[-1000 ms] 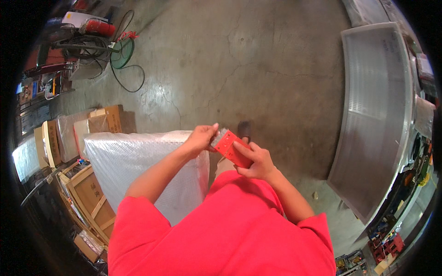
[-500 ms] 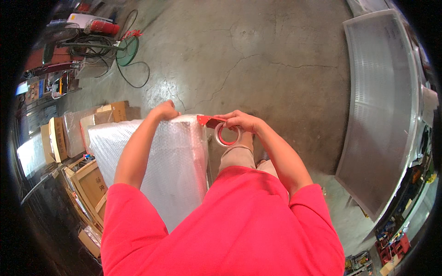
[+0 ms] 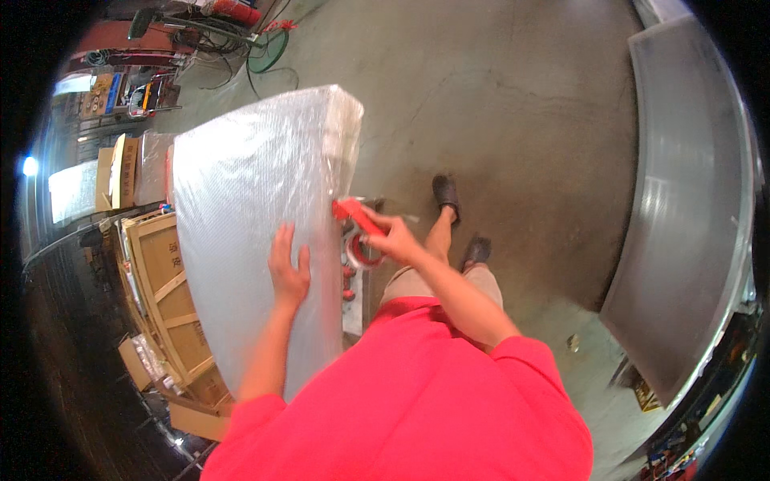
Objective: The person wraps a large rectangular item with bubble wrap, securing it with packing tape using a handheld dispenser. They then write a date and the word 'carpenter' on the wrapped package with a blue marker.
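Note:
A large flat panel (image 3: 241,168), covered in bubble wrap, fills the space left of my body. My left hand (image 3: 289,268) lies on its wrapped top with the fingers stretched and the thumb apart. In my right hand (image 3: 395,240) is a red tape dispenser (image 3: 361,219), carrying a roll of clear tape. The dispenser's head is at the panel's right edge. Whether tape sticks to the wrap there cannot be made out.
A wooden crate (image 3: 170,293) and cardboard boxes (image 3: 120,172) stand beyond the panel on the left. A long grey metal sheet (image 3: 682,192) lies on the right. Cables and a green reel (image 3: 269,50) are at the far left on the concrete floor (image 3: 497,96).
My left hand has left the panel's far corner and come nearer, opening flat on top. The dispenser has moved left and nearer along the right edge. My view has shifted, showing more panel.

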`<control>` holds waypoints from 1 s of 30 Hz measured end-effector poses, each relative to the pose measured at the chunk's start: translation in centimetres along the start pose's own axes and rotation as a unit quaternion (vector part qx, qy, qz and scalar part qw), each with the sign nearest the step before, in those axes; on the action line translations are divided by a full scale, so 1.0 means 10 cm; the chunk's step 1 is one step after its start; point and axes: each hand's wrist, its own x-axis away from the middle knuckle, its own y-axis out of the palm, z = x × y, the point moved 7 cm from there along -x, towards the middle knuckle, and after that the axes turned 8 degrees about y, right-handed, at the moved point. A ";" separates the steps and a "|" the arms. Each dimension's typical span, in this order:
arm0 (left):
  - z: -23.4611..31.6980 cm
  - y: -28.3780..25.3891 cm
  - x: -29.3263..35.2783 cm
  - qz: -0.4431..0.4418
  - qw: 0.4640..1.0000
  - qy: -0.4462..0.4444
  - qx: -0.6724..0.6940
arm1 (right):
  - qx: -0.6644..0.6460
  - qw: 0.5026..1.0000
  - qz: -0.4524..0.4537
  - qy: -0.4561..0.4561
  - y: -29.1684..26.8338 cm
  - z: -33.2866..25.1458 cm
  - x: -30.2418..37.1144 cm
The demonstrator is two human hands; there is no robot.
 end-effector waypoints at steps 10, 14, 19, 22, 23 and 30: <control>-0.51 0.20 3.22 -0.112 0.979 -0.150 -0.080 | -0.022 1.000 0.006 -0.004 0.68 0.86 1.00; -0.70 0.39 3.27 -0.027 0.990 -0.095 -0.102 | -0.009 0.985 -0.084 0.147 1.49 2.04 2.27; -0.68 0.36 3.14 -0.005 0.995 -0.081 -0.065 | -0.044 0.999 -0.025 -0.012 1.53 2.17 2.34; -0.69 0.18 3.16 -0.002 0.996 -0.069 0.048 | 0.000 1.000 0.029 -0.006 1.65 2.33 2.56; -0.70 0.06 3.26 0.023 0.989 -0.045 0.136 | 0.007 0.999 0.040 0.025 1.76 2.47 2.73; -0.74 -0.35 4.80 0.072 0.949 -0.006 0.306 | 0.051 0.984 -0.124 0.115 3.22 3.79 4.93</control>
